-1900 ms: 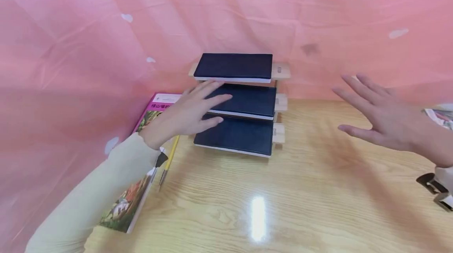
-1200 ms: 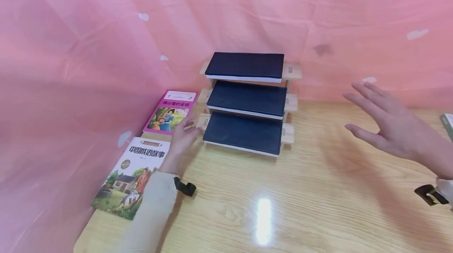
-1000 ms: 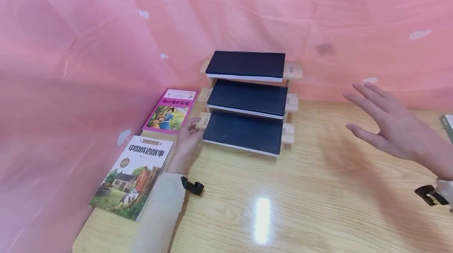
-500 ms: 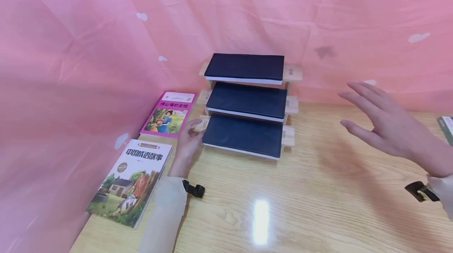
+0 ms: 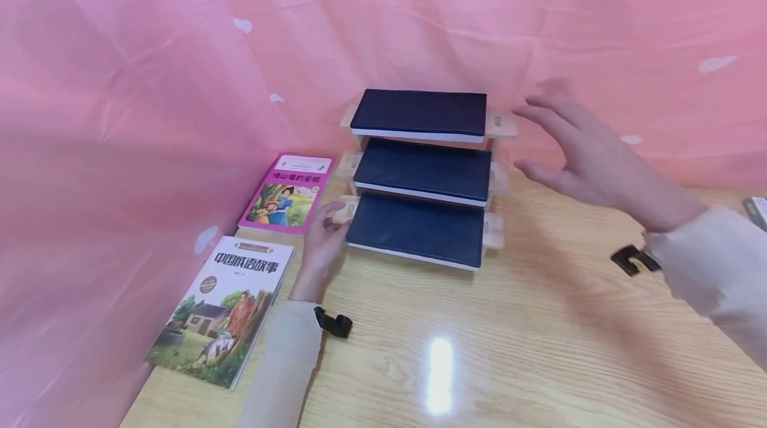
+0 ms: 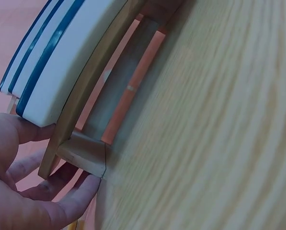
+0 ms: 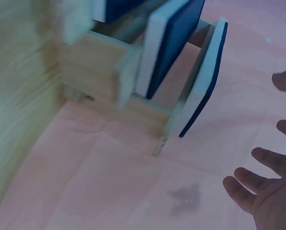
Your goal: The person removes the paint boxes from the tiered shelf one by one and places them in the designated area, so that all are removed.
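A three-tier wooden stand (image 5: 496, 229) bears three navy slabs with white edges: a top slab (image 5: 419, 112), a middle slab (image 5: 425, 170) and a lower slab (image 5: 416, 228). My left hand (image 5: 323, 238) grips the left wooden end of the lowest tier. In the left wrist view, the thumb (image 6: 32, 130) lies on top by the slab's corner and the other fingers curl under the wood. My right hand (image 5: 584, 155) hangs in the air at the stand's right, fingers spread and holding nothing. In the right wrist view its fingertips stay apart from the stand's wooden side (image 7: 97, 67).
A pink-covered book (image 5: 284, 195) and a white-covered book (image 5: 222, 311) lie on the wooden table (image 5: 383, 348) to the left. Another book's edge (image 5: 756, 212) shows at far right. A pink cloth (image 5: 419, 22) with white hearts hangs behind and along the left.
My left hand has come down from over the slabs to the lowest tier's left end and taken hold. My right hand has moved left towards the stand. A yellow-handled brush no longer shows.
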### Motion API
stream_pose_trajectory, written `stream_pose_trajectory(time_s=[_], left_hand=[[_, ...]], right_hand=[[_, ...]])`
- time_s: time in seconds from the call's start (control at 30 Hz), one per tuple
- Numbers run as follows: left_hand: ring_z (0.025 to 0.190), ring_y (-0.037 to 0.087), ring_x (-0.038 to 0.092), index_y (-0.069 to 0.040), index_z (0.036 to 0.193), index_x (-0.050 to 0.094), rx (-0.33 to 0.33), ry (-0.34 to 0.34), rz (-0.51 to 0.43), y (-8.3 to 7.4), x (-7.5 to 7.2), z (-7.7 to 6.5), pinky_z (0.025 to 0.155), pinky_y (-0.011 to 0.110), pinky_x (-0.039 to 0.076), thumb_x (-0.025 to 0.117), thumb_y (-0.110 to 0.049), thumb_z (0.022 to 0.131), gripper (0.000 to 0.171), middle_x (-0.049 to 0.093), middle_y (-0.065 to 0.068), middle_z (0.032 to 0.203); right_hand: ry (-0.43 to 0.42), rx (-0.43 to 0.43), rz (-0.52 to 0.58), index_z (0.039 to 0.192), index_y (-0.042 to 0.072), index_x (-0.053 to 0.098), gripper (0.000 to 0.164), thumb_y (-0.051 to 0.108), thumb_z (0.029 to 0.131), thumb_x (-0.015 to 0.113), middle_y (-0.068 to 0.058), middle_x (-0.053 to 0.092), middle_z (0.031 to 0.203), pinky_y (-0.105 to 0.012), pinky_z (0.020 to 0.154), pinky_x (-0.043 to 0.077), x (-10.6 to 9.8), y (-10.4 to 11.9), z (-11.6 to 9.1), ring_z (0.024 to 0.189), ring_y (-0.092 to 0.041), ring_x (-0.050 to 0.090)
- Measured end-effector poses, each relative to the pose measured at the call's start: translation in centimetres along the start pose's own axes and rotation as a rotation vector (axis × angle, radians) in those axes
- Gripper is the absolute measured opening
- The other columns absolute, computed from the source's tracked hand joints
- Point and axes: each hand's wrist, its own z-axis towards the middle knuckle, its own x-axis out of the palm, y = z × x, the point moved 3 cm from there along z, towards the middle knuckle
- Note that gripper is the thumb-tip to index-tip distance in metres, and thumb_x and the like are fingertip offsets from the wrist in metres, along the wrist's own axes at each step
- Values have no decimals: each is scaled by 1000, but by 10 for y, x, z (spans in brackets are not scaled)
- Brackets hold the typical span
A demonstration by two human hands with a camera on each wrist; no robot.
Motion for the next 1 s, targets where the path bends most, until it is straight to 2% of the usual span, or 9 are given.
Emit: stream_pose_trajectory(time_s=[0.1, 0.27, 0.43, 0.73, 1.0], left_hand=[[86, 22, 59, -17, 114, 56, 17, 3, 15, -1, 3, 2, 72, 30, 50, 64, -6, 81, 35, 51, 3, 114], [85, 21, 58, -19, 112, 57, -7, 1, 25, 1, 5, 3, 70, 29, 50, 64, -7, 81, 35, 52, 4, 109], [84, 22, 59, -20, 113, 57, -26, -4, 16, 1, 7, 0, 67, 30, 51, 65, -7, 81, 35, 53, 7, 103], [84, 21, 60, -20, 112, 58, -12, -8, 27, -2, 15, -2, 67, 29, 52, 66, -7, 80, 36, 54, 6, 105], [83, 21, 59, -18, 113, 58, 11, -11, 22, -4, 18, -5, 70, 30, 51, 66, -6, 79, 37, 54, 5, 110]], right_hand=[[61, 37, -4, 135, 8, 38, 69, 31, 77, 68, -19, 36, 137, -53, 101, 26, 7, -6, 25, 123, -40, 34], [234, 131, -25, 134, 9, 36, 75, 46, 76, 64, -21, 31, 139, -55, 100, 24, 27, -19, 65, 124, -41, 30], [332, 132, -49, 131, 9, 40, 79, 52, 70, 66, -17, 39, 132, -52, 100, 26, 49, -27, 97, 120, -36, 35], [477, 189, -53, 133, 13, 37, 88, 61, 65, 65, -14, 35, 137, -58, 99, 21, 69, -35, 117, 121, -35, 31], [520, 194, -50, 126, 14, 43, 89, 69, 59, 64, -12, 44, 129, -52, 98, 27, 79, -38, 124, 113, -29, 39]])
